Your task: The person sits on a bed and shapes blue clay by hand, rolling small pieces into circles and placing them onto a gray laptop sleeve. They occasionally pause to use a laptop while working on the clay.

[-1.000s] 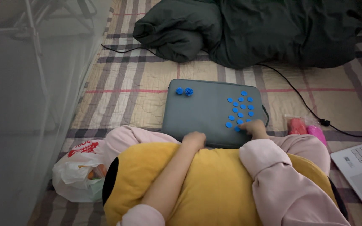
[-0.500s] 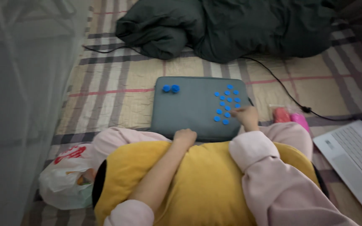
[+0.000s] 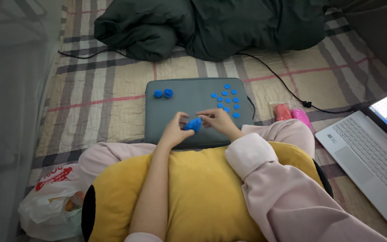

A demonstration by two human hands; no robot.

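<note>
Blue clay piece [image 3: 194,124] pinched between left hand [image 3: 174,131] and right hand [image 3: 218,120] over grey case [image 3: 189,101]

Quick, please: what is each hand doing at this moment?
Left hand: closed on the blue piece.
Right hand: pinching the same blue piece.

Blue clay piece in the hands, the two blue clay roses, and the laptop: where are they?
blue clay piece [image 3: 194,124], head view, its middle between both hands.
two blue clay roses [image 3: 164,93], head view, between the pair.
laptop [image 3: 372,148], head view, on its keyboard.
</note>
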